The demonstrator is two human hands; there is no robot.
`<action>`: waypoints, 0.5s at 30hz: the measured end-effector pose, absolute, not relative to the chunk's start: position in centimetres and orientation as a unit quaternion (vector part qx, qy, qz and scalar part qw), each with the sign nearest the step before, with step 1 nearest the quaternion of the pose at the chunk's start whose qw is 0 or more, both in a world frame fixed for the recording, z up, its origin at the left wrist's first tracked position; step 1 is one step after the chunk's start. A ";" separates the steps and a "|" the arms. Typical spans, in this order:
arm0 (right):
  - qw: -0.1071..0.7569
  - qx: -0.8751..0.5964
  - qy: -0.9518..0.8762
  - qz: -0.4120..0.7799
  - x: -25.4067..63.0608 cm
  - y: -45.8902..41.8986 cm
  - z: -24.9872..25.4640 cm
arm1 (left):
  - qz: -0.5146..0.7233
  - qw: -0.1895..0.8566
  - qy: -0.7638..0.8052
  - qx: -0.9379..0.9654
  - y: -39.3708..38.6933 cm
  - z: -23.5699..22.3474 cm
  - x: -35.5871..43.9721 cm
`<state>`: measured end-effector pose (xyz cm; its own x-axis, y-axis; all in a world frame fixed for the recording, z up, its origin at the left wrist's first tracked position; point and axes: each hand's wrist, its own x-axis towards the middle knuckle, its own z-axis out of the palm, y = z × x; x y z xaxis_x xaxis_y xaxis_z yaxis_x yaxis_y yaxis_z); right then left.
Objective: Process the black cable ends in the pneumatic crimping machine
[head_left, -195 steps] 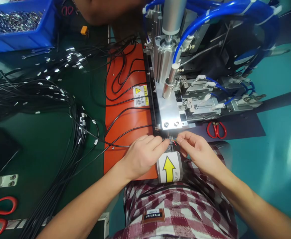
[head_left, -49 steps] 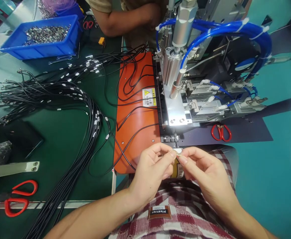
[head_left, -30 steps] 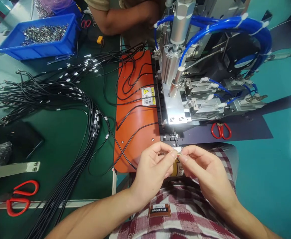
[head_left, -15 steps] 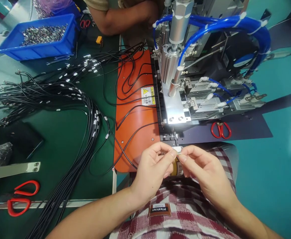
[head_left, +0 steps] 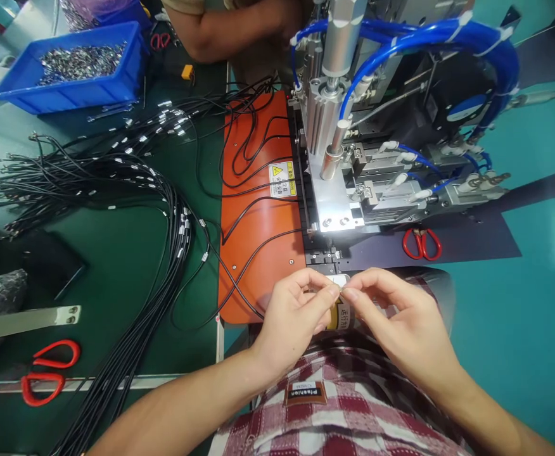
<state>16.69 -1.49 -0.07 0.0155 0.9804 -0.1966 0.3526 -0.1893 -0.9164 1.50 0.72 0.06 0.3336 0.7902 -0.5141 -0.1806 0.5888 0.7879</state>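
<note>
The thin wires [head_left: 341,290] sit between your two hands, held up just beyond the near edge of the orange cover [head_left: 263,244]; they are too small to count. Your left hand [head_left: 294,316] pinches them with thumb and forefinger, and your right hand [head_left: 403,320] does the same from the other side, its fingertips nearly meeting the left ones. A black cable [head_left: 237,287] crosses the cover's near end and passes out of sight behind your left hand; you cannot tell here whether the wires belong to it. Below your fingers a yellow-and-white label [head_left: 341,315] shows in part. Several more black cables lie over the cover into the machine [head_left: 332,196], which stands along its right edge, with blue hoses [head_left: 500,63] arching above. Red-handled scissors [head_left: 417,246] rest on the dark sheet to the machine's right. On the green tabletop [head_left: 120,253], a large cable bundle [head_left: 175,228] curves down over the near edge, beside a second pair of red handles [head_left: 49,376]. Toward the far left corner stands a blue bin [head_left: 87,95] of small metal pieces [head_left: 82,62]. A co-worker's arm [head_left: 244,35] shows beyond the cover's far edge.
</note>
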 end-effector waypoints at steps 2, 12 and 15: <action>0.339 -0.613 -0.544 0.461 16.9 -1.3 0.1 | 0.320 0.752 0.477 0.322 0.8 0.2 1.6; 0.333 -0.514 -0.373 0.697 17.8 -0.4 -0.5 | 0.339 0.802 0.404 0.279 1.4 -0.6 1.7; 0.329 -0.501 -0.369 0.710 17.9 -0.1 -0.5 | 0.301 0.853 0.355 0.238 2.0 -0.6 1.5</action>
<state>17.90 -0.11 -0.55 -0.2800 0.8375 -0.4692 -0.0983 -0.5112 -0.8538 1.54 2.03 -0.56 0.5676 0.6817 -0.4617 -0.3448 0.7061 0.6185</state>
